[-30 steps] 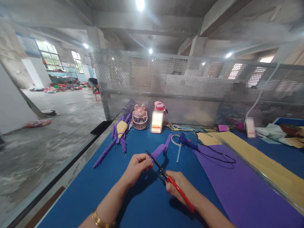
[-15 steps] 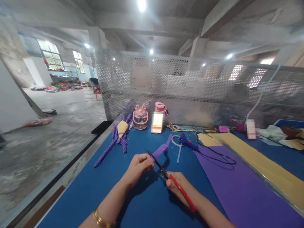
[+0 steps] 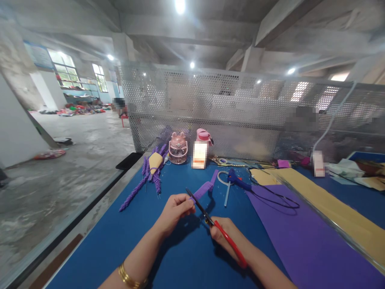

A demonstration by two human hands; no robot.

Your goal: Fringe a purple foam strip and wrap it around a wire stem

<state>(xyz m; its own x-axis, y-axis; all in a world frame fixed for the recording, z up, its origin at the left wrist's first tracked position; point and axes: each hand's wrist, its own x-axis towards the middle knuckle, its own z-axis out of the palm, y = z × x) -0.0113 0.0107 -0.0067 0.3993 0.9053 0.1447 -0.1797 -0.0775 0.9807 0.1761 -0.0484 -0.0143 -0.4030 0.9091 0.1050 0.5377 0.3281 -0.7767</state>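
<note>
My left hand (image 3: 173, 212) pinches one end of a purple foam strip (image 3: 204, 188) above the blue table (image 3: 186, 257). My right hand (image 3: 227, 237) grips red-handled scissors (image 3: 216, 228), whose dark blades cross the strip just right of my left fingers. The strip's far end curls up toward the back of the table.
A large purple foam sheet (image 3: 303, 237) and a tan sheet (image 3: 333, 208) lie to the right. A blue glue gun (image 3: 236, 180) with its cord, purple lavender-like stems (image 3: 144, 180), a pink bottle (image 3: 177, 148) and a perforated metal screen (image 3: 240, 112) stand behind. The table's left edge drops to the concrete floor.
The hands and scissors have hardly moved; the blades have closed slightly on the strip.
</note>
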